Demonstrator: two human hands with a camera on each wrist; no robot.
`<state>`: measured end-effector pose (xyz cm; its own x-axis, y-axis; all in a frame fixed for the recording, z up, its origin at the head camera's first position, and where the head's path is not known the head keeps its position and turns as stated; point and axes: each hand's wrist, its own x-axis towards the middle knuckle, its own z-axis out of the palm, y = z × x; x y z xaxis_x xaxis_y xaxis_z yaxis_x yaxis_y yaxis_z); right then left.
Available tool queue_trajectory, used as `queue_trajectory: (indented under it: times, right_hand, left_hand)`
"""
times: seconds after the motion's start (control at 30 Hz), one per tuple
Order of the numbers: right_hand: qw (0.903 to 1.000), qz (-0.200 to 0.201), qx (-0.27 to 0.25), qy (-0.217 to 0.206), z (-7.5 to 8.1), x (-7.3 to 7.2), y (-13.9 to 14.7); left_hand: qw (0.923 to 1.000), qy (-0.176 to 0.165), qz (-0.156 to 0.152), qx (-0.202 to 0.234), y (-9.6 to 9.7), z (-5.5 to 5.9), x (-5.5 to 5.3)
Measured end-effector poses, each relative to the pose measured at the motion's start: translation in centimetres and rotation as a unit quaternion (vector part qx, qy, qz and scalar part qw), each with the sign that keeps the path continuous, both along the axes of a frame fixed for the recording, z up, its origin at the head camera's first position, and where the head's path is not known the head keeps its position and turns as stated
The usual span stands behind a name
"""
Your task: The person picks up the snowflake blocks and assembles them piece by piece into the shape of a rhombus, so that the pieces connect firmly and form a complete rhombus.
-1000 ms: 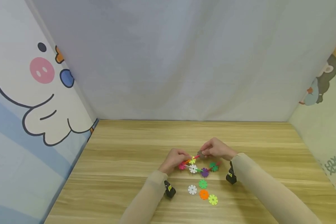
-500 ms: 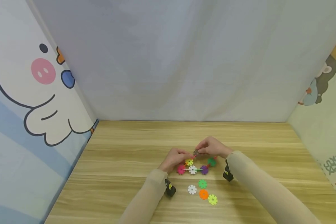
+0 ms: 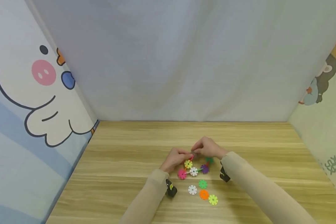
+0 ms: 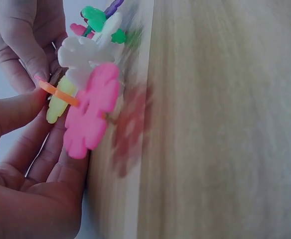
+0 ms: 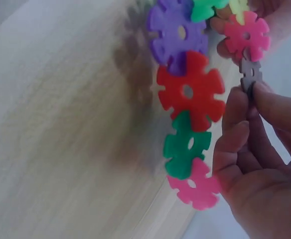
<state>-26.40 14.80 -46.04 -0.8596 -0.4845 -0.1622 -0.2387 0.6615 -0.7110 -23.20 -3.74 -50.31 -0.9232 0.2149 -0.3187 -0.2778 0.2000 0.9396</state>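
Slotted plastic snowflake discs are linked into a curved chain between my hands. My left hand (image 3: pixel 174 159) pinches the chain near its yellow disc (image 3: pixel 188 164) and a pink disc (image 5: pixel 247 36). Between thumb and fingers, my right hand (image 3: pixel 209 147) holds a grey disc (image 5: pixel 250 74), which meets that pink disc's edge. From the yellow disc the chain runs through an orange disc (image 4: pixel 60 93), another pink disc (image 4: pixel 92 112), a white disc (image 3: pixel 193 171) and a purple disc (image 3: pixel 204 169). Beyond come a red disc (image 5: pixel 190 90), a dark green one and a last pink disc (image 5: pixel 195 185).
Nearer the body, loose discs lie flat on the wooden table (image 3: pixel 123 140): a white disc (image 3: pixel 192 189), a green disc (image 3: pixel 203 184), an orange disc (image 3: pixel 204 194) and a yellow-green disc (image 3: pixel 213 199). A pale curtain (image 3: pixel 184 62) hangs behind the table.
My right hand has moved left with the grey disc, right up to my left fingertips. The chain has turned a little, its pink-disc corner shifting towards the body and its green end leftward.
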Motion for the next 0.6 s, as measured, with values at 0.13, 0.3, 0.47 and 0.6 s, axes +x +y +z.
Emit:
queue_trajectory:
  times: [0.13, 0.3, 0.47, 0.6]
  right_hand:
    - [1.0, -0.007, 0.0, 0.005, 0.1, 0.3, -0.3]
    - [0.999, -0.018, -0.012, 0.039, 0.4, 1.1, 0.4]
    - [0.9975, -0.021, -0.031, 0.06, 0.6, 2.2, 2.0]
    - [0.998, -0.007, -0.035, 0.052, 0.5, 3.6, 3.1]
  left_hand:
    - [0.9999, 0.003, 0.008, 0.008, -0.1, -0.1, 0.1]
    - [0.9998, 0.009, 0.015, 0.003, 0.0, -0.3, 0.2]
    - [0.9997, 0.017, 0.019, -0.002, 0.0, -0.4, 0.3]
    - [0.9994, 0.021, 0.027, -0.004, -0.1, -0.5, 0.3]
